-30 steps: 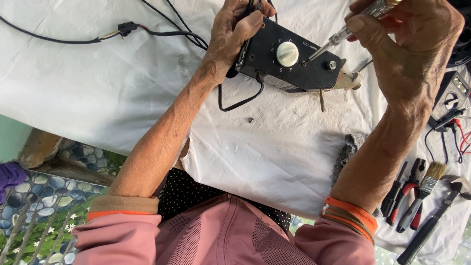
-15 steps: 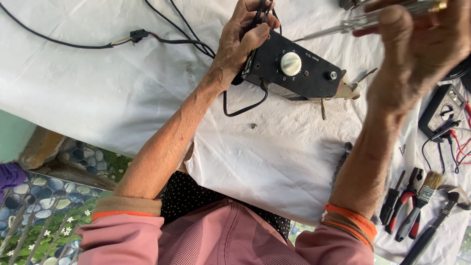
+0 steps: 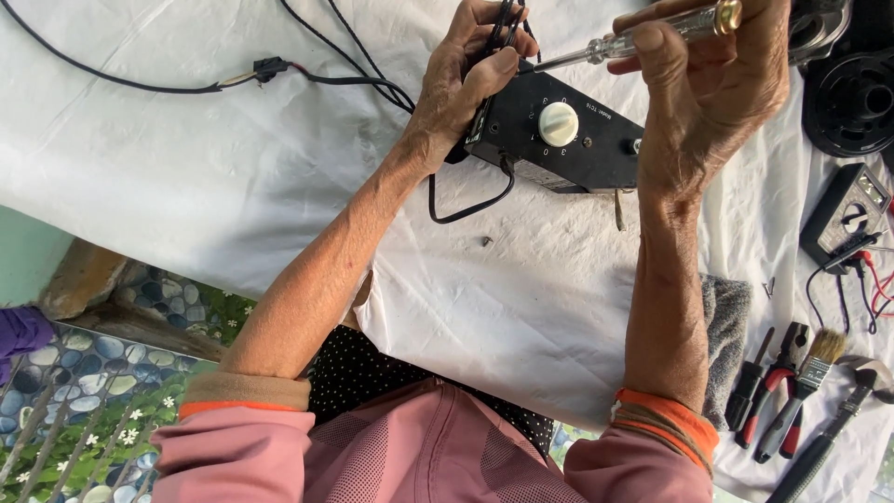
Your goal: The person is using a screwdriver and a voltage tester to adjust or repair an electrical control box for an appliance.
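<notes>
Screwdriver (image 3: 643,37) first: in the head view we see it in the upper right of the frame, a slim tool with a clear handle, a brass-coloured cap and a thin steel shaft that points left toward the upper edge of the black control box (image 3: 559,135). We judge it light and stiff, with a smooth plastic handle that could slip in the fingers, so it is best gripped around the handle, well back from the shaft. Our right hand (image 3: 712,93) is closed around that handle, thumb laid over the top, wrist bent and forearm rising almost straight up the frame from the orange cuff at the lower right.

Just left of it sits the control box, top centre, resting on the white cloth (image 3: 186,168) with its white round knob (image 3: 558,123) facing us. It looks rigid and fairly light, a hard-cornered casing with trailing leads; we would take it by its end or edges, clear of the knob. Our left hand (image 3: 466,84) is closed on the box's left end, thumb pressed on the face and fingers pinching the black cables (image 3: 507,19) that rise from it. That forearm slants from the lower left up to the box.

A small dark screw (image 3: 486,241) lies loose on the cloth below the box. At lower right lie red-handled pliers (image 3: 773,391), a paintbrush (image 3: 815,359) and a meter (image 3: 843,210) with its leads.
</notes>
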